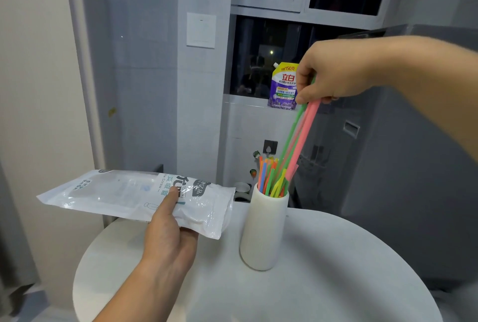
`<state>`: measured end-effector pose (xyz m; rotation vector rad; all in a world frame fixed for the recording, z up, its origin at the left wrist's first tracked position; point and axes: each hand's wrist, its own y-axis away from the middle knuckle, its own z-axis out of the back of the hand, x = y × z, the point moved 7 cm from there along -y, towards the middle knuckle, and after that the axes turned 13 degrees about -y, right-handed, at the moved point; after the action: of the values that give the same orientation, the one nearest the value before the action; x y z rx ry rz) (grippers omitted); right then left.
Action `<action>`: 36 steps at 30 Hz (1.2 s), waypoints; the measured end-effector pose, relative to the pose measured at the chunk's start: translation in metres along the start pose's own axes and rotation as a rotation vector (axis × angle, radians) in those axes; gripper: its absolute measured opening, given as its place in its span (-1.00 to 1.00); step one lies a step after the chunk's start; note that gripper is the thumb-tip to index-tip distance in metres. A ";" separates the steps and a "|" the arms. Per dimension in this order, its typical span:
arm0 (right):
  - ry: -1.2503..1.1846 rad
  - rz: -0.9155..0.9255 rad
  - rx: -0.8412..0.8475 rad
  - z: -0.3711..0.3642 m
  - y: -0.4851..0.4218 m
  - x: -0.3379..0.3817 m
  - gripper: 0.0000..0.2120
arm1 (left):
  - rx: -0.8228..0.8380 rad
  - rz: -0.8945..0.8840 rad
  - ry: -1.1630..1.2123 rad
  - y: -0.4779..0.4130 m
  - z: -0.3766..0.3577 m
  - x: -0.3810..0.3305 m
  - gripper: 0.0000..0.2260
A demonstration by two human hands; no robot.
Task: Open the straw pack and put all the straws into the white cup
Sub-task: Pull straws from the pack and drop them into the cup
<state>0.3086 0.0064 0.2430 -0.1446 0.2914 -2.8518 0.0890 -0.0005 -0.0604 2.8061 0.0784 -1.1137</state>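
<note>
Nearest, the left hand (169,233) has its grip pinched on the crinkled, glossy plastic straw pack (139,199), flat and limp above the smooth round white bench (323,283); the right hand (333,73) pinches thin pink and green straws (301,135) slanting into the tall ribbed matte white cup (263,231), which stands on the bench with many coloured straws inside.

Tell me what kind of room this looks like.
Probably a home laundry or utility corner: a detergent refill pouch sits on the sill of a dark window, a wall switch is beside it, and a round white table holds the white cup.
</note>
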 end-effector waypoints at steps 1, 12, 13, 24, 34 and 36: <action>-0.002 0.002 -0.007 0.002 -0.001 0.001 -0.81 | 0.003 -0.001 -0.003 0.000 0.000 0.000 -0.78; -0.039 0.012 -0.036 0.001 -0.012 0.000 -0.82 | -0.002 -0.007 -0.018 0.002 0.000 -0.004 -0.72; -0.054 0.016 -0.039 0.001 -0.011 0.000 -0.81 | -0.004 -0.008 -0.017 0.002 0.000 -0.004 -0.72; -0.181 0.030 -0.086 0.010 0.000 -0.009 -0.79 | -0.005 -0.020 -0.020 0.001 0.001 -0.002 -0.71; -0.147 0.011 -0.086 0.010 -0.007 -0.012 -0.81 | -0.012 -0.008 -0.024 0.000 0.002 0.000 -0.70; -0.129 0.025 -0.069 0.004 -0.009 -0.009 -0.81 | -0.015 -0.005 -0.034 -0.001 0.002 0.001 -0.72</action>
<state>0.3152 0.0165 0.2485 -0.3350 0.3613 -2.7932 0.0882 -0.0002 -0.0625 2.7744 0.0906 -1.1560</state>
